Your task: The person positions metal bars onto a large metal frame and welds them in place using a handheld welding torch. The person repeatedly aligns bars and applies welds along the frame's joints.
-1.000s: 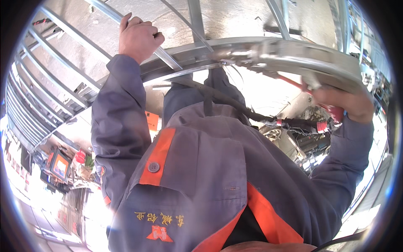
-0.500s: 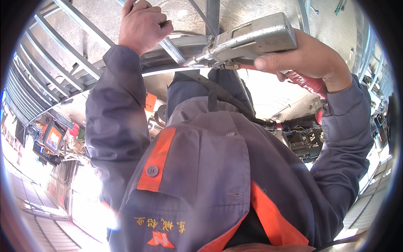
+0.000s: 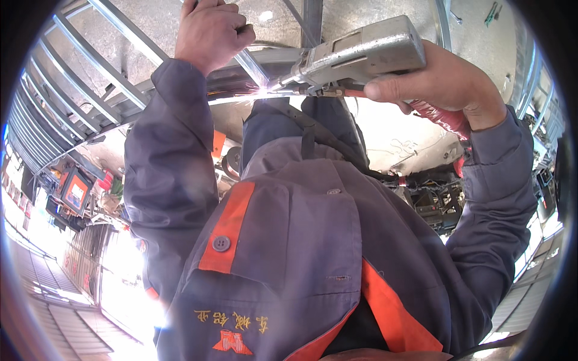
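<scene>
My right hand (image 3: 439, 81) is closed round a grey metal welding gun (image 3: 367, 53), its narrow nozzle pointing left. Red wrapping covers the hose (image 3: 442, 120) below that hand. Bright light and small sparks (image 3: 264, 91) show at the nozzle tip, where a slim metal bar (image 3: 251, 67) meets a long curved-looking rail (image 3: 232, 90). On the left, my left hand (image 3: 211, 37) has its fingers curled round the upper part of that bar; its fingertips are partly hidden.
A metal frame of parallel bars (image 3: 90, 69) spreads over the upper left. Lower left, a machine with an orange-edged panel (image 3: 75, 191) stands near other equipment. Green-handled pliers or a similar tool (image 3: 492, 14) lie on the floor at the top right. A dark strap or cable (image 3: 385, 177) crosses beside my body.
A bright flash with sparks has appeared at the nozzle tip, where only a faint red glow showed before. Both hands keep their grips; the view has shifted slightly.
</scene>
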Demonstrator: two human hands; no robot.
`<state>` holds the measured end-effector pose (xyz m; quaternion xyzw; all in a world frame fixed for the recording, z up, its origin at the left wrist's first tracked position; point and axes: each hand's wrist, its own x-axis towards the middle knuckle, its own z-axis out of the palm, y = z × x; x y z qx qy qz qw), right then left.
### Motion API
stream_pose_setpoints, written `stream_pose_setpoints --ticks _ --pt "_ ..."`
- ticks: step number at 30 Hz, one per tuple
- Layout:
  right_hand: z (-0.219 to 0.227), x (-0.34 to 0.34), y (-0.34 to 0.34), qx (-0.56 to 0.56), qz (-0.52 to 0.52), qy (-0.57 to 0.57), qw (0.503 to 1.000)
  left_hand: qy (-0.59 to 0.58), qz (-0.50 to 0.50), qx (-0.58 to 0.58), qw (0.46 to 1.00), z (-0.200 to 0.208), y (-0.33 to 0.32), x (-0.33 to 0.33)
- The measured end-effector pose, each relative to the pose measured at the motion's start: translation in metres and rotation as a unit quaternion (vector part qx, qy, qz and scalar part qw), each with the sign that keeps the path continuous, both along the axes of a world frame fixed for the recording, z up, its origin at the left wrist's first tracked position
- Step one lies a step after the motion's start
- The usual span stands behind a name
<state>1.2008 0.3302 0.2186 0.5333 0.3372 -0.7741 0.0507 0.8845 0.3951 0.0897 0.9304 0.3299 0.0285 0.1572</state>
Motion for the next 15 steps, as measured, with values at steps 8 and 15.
stream_pose_setpoints --ticks 8,15 --pt "-0.0057 -0.001 -0.001 0.007 0.007 0.001 1.0 0.037 0.036 -0.041 0.998 0.0033 -0.0021 0.005" --pt "-0.0033 0.0013 -0.0022 0.031 0.026 -0.002 0.999 -0.007 0.01 -0.011 1.0 -0.0008 0.0011 0.0011"
